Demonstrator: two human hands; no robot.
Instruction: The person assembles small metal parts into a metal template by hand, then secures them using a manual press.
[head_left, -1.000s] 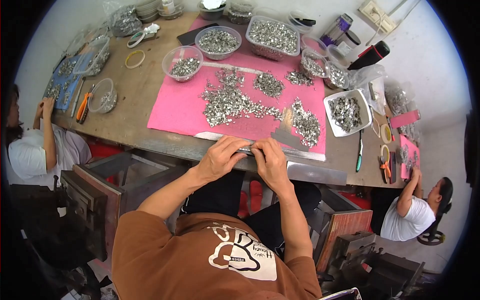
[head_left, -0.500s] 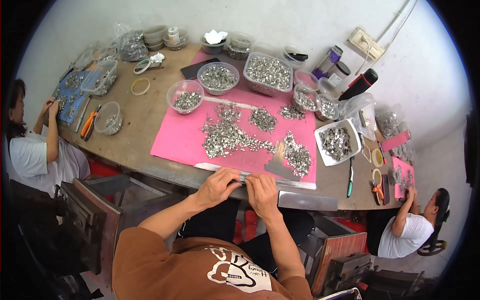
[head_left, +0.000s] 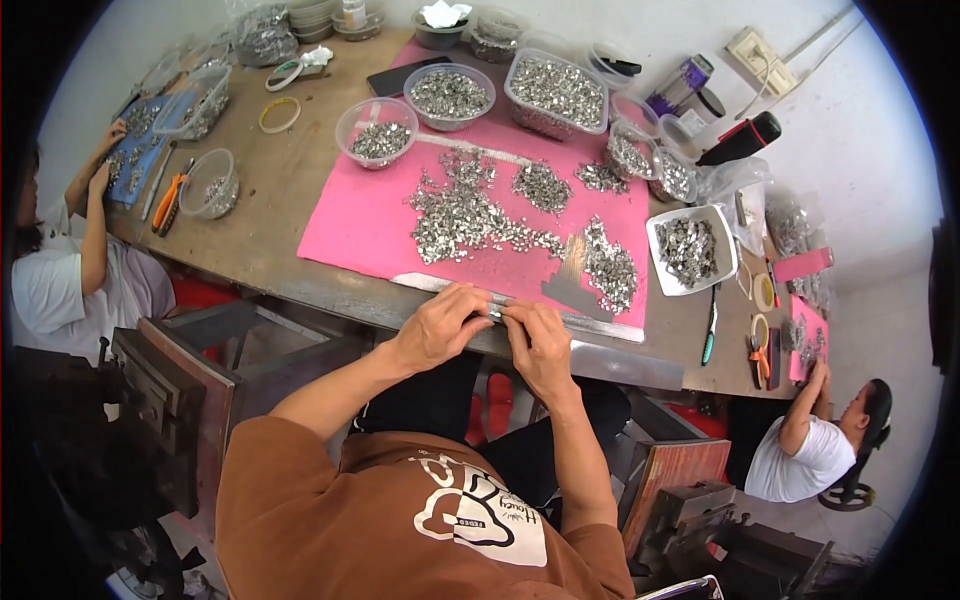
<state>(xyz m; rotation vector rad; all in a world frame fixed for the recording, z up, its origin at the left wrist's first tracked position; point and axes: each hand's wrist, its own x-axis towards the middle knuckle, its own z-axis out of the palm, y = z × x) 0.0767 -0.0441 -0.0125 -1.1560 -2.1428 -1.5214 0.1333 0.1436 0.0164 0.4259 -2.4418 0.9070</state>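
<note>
Close together at the table's front edge, my left hand (head_left: 444,325) and my right hand (head_left: 538,338) pinch a small shiny metal piece (head_left: 495,313) between the fingertips. Its exact shape is too small and too covered to make out. Just beyond my hands lies a pink mat (head_left: 350,230). On it spreads a large loose heap of small silvery metal pieces (head_left: 455,220). Smaller piles of such pieces (head_left: 542,187) lie to the right, one long pile (head_left: 610,268) near the mat's right edge.
Clear plastic tubs (head_left: 450,95) of metal pieces line the mat's far side. To the right are a white square dish (head_left: 692,250) and a green-handled tool (head_left: 711,325). Orange-handled pliers (head_left: 170,205) lie left. Co-workers sit at left (head_left: 75,290) and right (head_left: 810,455).
My hands stay together, now with a shiny metal piece showing between the fingertips. The view has shifted, so the table sits higher. The left co-worker's hands have moved down to the blue mat.
</note>
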